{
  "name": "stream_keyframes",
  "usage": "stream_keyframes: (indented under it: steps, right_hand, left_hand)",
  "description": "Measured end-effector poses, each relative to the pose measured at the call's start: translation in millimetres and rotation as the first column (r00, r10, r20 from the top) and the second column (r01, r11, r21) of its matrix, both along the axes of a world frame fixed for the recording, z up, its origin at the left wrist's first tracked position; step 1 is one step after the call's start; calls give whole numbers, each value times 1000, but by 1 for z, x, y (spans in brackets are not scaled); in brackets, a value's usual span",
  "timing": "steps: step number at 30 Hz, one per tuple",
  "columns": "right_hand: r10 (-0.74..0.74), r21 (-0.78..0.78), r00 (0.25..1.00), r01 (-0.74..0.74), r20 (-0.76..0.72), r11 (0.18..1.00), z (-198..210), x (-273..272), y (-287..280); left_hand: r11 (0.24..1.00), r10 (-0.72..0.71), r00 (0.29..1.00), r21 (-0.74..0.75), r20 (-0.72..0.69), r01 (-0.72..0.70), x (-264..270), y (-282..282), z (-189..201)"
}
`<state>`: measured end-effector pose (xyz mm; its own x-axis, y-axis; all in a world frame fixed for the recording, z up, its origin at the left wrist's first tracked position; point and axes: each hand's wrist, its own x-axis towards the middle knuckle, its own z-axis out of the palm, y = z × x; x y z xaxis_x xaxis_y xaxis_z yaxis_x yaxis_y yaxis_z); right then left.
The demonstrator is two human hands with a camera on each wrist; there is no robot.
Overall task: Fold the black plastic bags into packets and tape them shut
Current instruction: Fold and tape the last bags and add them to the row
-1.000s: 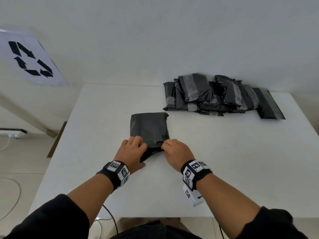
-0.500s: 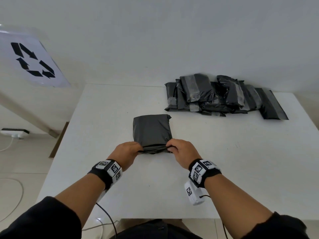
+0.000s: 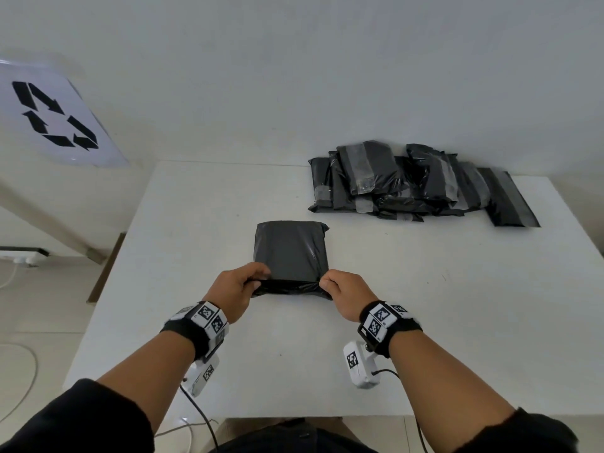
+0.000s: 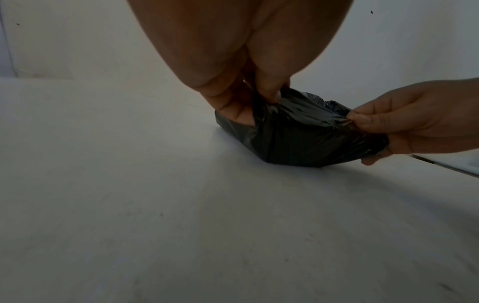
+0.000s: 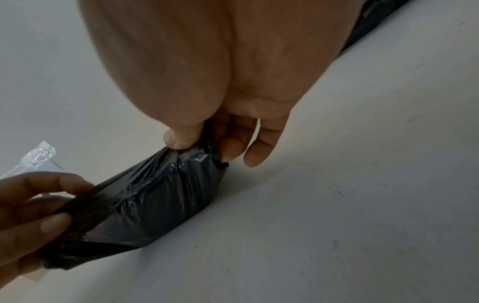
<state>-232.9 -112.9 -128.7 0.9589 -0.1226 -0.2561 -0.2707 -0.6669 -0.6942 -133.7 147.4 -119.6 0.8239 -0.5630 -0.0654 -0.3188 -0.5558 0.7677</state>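
Note:
A black plastic bag [image 3: 291,250] lies folded into a squarish packet in the middle of the white table [image 3: 196,204]. My left hand [image 3: 240,286] pinches the near left corner of its loose flap, and my right hand [image 3: 340,289] pinches the near right corner. In the left wrist view the thumb and fingers of the left hand [image 4: 261,98] clamp the crinkled bag [image 4: 305,135], with the right hand [image 4: 404,123] gripping the other end. The right wrist view shows the right hand [image 5: 202,143] nipping the stretched bag [image 5: 155,196], the left hand [image 5: 39,213] opposite. No tape shows in either hand.
A heap of several taped black packets [image 3: 411,181] lies at the back right of the table. A recycling sign [image 3: 49,116] is on the wall to the left. Cables [image 3: 19,371] run over the floor at the left. A clear plastic piece [image 5: 36,157] shows beyond the bag.
Both hands have moved apart from the middle of the near edge to its two corners. The near flap is now pulled up and stretched between them.

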Motion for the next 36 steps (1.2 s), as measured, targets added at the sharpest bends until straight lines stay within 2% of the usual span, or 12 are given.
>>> stream_keyframes:
  steps: [3,8,10,12,14,16,18,21,25,29,33,36]
  right_hand:
    - [-62,32,998,62,14,998,1,-2,-2]
    - [-44,33,999,43,31,999,-2,-4,-5]
    - [-47,6,999,47,24,999,-3,-3,-6]
    - [-50,-17,999,51,17,999,-2,-1,-6]
    - [-50,-20,999,51,12,999,0,-1,-5]
    - [-49,-29,999,49,7,998,3,0,-4]
    - [-56,-43,998,56,-5,998,3,0,-3]
    - [-67,-36,997,66,-29,997,1,0,-5]
    - [-64,-33,997,63,-44,997,1,2,-4]
    - [-71,-34,996,70,-44,997,2,2,-4]
    - [-98,-3,995,98,-29,995,4,-1,-3]
    - [-184,5,982,184,29,983,5,-7,-4]
  left_hand:
    - [999,27,1000,44,1,-27,-1,3,-1]
    - [991,-104,992,95,70,97,6,-2,8]
    - [989,-104,990,113,95,93,7,-4,7]
    - [995,8,1000,99,4,-9,7,-6,7]
    - [987,160,973,16,-166,-159,6,-10,9]
    - [969,235,946,-22,-223,-246,5,-14,10]
    - [981,191,966,-8,-174,-195,6,-14,8]
    - [986,-8,999,165,-48,16,9,-12,4]
    - [967,-82,996,243,18,75,9,-12,3]
    - [966,-34,999,258,43,21,5,-16,4]
    - [962,90,996,261,-19,-82,5,-32,7]
    - [962,151,986,238,-68,-131,6,-42,7]
